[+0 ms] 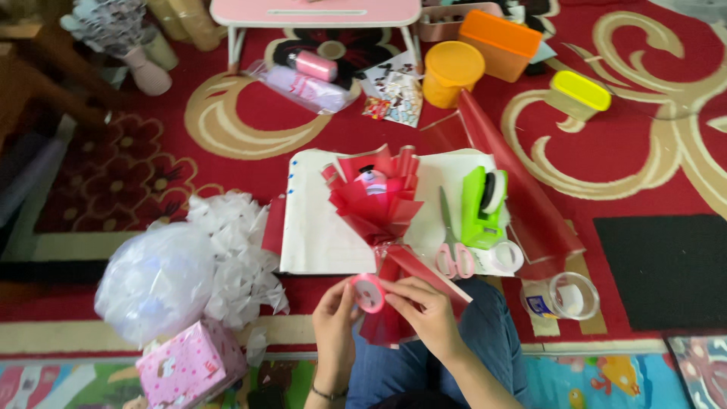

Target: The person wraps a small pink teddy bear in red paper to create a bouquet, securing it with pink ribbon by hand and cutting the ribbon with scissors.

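A small red paper bouquet (376, 198) with a round-eyed doll face in its middle lies on a white sheet (318, 235), its red stem wrap (401, 265) pointing toward me. My left hand (335, 322) holds a pink ribbon roll (368, 292) from the left side. My right hand (425, 310) pinches the roll's right edge and rests on the lower end of the red wrap, over my blue-jeaned knee.
Pink-handled scissors (454, 254), a green tape dispenser (483, 206) and a tape ring (506, 256) lie right of the bouquet. A red paper roll (515, 182), clear cup (569, 295), white tissue pile (231, 254), pink gift box (193, 363), orange and yellow tubs (452, 72), and a pink low table (314, 14) surround them.
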